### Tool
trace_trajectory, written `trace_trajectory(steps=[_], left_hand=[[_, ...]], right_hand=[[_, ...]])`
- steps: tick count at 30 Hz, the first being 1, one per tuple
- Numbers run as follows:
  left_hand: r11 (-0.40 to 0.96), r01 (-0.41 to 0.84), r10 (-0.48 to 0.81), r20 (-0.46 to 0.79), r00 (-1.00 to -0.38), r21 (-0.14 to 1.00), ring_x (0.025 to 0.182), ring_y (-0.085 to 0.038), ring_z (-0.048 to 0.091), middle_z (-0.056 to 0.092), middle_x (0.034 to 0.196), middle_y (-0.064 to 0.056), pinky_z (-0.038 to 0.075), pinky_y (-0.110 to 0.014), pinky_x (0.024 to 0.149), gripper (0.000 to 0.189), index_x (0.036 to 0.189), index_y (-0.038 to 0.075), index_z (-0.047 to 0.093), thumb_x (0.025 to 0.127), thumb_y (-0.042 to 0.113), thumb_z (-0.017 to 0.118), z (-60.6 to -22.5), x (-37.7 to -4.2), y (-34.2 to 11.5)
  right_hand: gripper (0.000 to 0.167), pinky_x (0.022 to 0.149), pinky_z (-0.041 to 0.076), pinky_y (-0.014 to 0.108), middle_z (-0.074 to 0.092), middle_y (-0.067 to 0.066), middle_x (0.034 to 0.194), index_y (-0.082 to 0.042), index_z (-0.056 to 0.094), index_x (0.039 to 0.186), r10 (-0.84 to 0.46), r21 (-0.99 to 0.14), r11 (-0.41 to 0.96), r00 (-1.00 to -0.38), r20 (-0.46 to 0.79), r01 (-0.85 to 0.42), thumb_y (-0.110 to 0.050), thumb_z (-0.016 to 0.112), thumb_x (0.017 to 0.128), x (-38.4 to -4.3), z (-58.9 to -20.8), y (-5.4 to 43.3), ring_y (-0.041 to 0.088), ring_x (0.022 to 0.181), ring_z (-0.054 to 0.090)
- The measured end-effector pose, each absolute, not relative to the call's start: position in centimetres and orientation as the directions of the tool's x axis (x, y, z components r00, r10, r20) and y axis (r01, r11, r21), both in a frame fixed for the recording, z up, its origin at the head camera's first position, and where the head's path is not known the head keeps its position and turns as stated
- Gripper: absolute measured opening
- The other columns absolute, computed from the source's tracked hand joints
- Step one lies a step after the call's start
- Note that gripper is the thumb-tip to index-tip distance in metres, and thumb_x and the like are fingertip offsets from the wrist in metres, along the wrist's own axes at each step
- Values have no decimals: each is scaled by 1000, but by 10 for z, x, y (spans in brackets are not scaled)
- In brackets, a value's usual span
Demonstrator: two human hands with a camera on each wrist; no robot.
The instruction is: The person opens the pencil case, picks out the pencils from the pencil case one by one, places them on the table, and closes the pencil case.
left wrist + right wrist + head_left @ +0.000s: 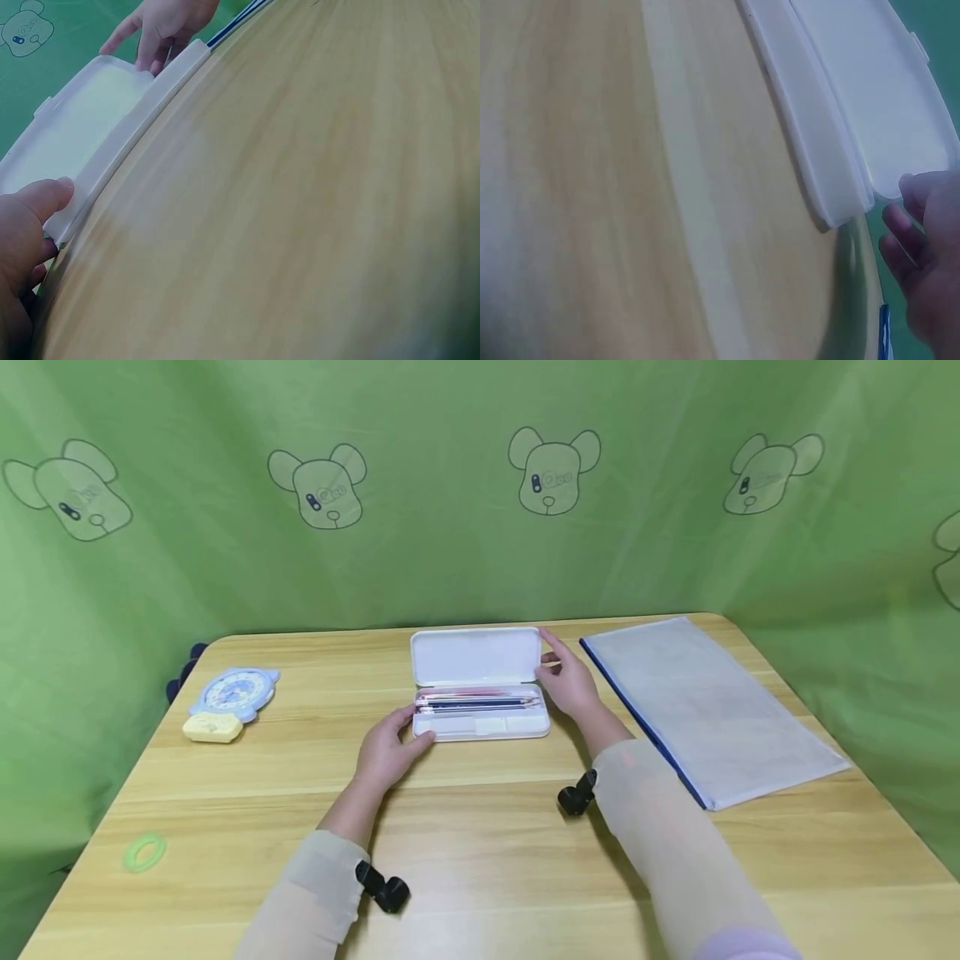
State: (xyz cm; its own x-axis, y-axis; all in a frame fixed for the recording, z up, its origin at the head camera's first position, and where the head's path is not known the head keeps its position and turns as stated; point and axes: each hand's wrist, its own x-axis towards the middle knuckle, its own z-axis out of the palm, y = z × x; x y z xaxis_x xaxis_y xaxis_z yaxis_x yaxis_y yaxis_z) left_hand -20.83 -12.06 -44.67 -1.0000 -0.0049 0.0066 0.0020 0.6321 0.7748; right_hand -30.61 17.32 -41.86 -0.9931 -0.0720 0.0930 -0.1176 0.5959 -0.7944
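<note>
Over on the far left of the table (480, 827) I see a pale green ring (130, 855) lying flat, and beyond it a cream block (213, 727) against a blue dial-like disc (236, 691). Then comes the left hand (390, 745), its thumb on the near corner of the white pencil case (491, 737) and its fingers round the left end, gripping it. The case lies towards the back of the table, with pencils (480, 702) in its far compartment and its lid (476, 657) raised behind. On the right, the right hand (570, 681) pinches the lid's edge, thumb at the inner side, index finger reaching up to the top corner. Well, I'd judge the step in hand is working the lid while the base is steadied; the next move calls for an even swing at the hinge, base kept still, pencils below the rim. Furthest right lies a translucent folder (712, 710) with a blue edge.
</note>
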Motion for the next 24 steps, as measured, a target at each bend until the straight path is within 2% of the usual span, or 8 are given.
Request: trace_trajectory(steps=[6, 11, 14, 19, 24], left_hand=[[625, -5, -2, -5, -1000, 780, 141, -31, 42, 50, 148, -13, 32, -46, 120, 67, 145, 7, 47, 89, 37, 70, -447, -207, -122], [628, -3, 0, -4, -1000, 778, 141, -31, 42, 49, 148, -14, 32, -45, 119, 67, 145, 6, 47, 89, 38, 70, -448, -206, -123], [626, 0, -1, 0, -1000, 780, 141, -31, 43, 50, 148, -14, 33, -45, 119, 68, 144, 6, 47, 89, 38, 70, -448, -206, -123], [627, 3, 0, 4, -1000, 779, 140, -31, 43, 50, 148, -14, 33, -45, 119, 67, 144, 6, 47, 89, 37, 70, -449, -205, -122], [627, 8, 5, 7, -1000, 779, 141, -31, 43, 50, 148, -13, 33, -45, 119, 68, 145, 6, 47, 89, 37, 70, -448, -207, -121]], right_hand=[[64, 98, 52, 46, 58, 20, 128, -22, 36, 152, -52, -833, 532, -988, 148, -153, -9, 60, 94, -298, -414, 178, 35, 110, 60], [42, 98, 51, 45, 61, 19, 119, -6, 51, 137, -68, -817, 547, -982, 175, -183, -11, 60, 95, -288, -409, 178, 33, 108, 60], [35, 101, 50, 46, 63, 18, 122, -5, 58, 130, -164, -737, 641, -976, 143, -216, -16, 58, 97, -281, -407, 173, 32, 112, 59], [32, 110, 43, 50, 61, 16, 133, -7, 64, 126, -319, -575, 769, -947, 32, -279, -22, 55, 100, -276, -405, 160, 34, 126, 55], [29, 113, 41, 47, 65, 14, 130, -8, 66, 124, -398, -434, 831, -917, -29, -347, -20, 52, 102, -279, -402, 149, 33, 128, 55]])
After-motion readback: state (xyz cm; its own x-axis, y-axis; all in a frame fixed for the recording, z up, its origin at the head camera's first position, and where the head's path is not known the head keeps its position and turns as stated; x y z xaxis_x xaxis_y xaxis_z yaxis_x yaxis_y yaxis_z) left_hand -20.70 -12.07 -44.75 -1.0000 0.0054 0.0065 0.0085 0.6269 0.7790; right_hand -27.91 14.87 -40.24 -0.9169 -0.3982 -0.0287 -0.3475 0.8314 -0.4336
